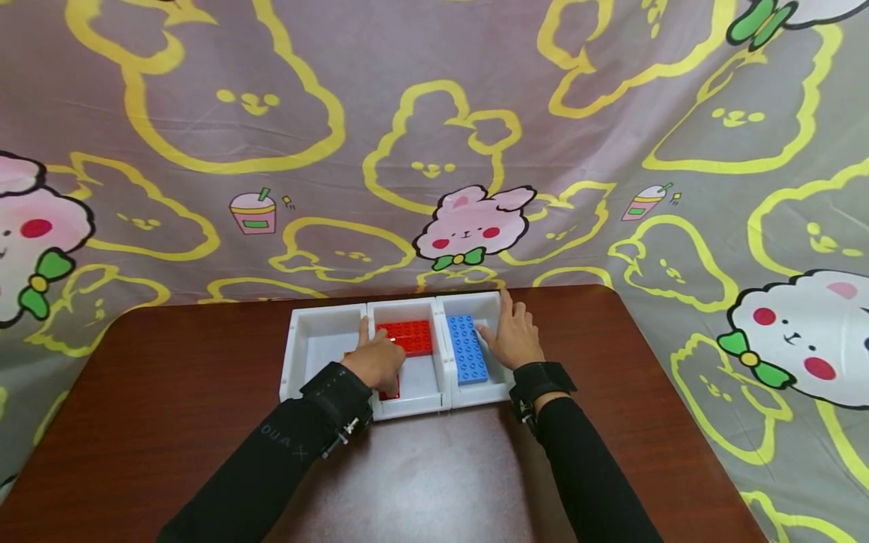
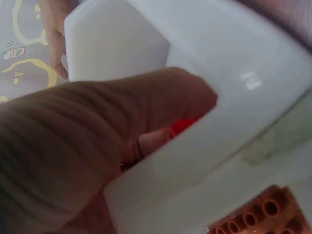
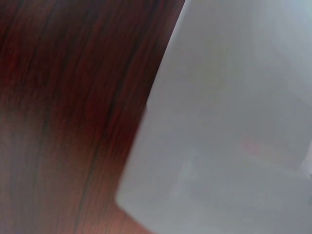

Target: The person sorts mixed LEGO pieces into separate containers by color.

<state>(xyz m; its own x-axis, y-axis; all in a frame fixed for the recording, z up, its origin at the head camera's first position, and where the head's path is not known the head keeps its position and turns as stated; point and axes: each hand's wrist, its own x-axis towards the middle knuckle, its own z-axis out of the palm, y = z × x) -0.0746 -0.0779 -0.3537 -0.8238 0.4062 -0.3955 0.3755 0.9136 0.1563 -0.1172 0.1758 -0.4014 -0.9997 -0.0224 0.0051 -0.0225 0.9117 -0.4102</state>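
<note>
Three white bins stand in a row: left bin [image 1: 292,354], middle bin [image 1: 414,407] and right bin [image 1: 478,396]. My left hand [image 1: 376,362] lies over the divider between the left and middle bins, index finger and thumb extended. Under it, partly hidden, are an orange studded brick [image 2: 268,209] in the left bin and a small red piece [image 1: 390,394] in the middle one. A red studded brick [image 1: 414,337] lies beyond its fingers. My right hand [image 1: 516,335] rests at the right bin's outer wall, its thumb reaching inside beside a blue studded brick [image 1: 467,351].
The bins sit near the back edge of a dark wooden table [image 1: 170,392]. Close behind hangs a patterned cloth [image 1: 326,188] with rabbit drawings. Beside the right bin's outer corner, bare table [image 3: 73,97] shows in the right wrist view.
</note>
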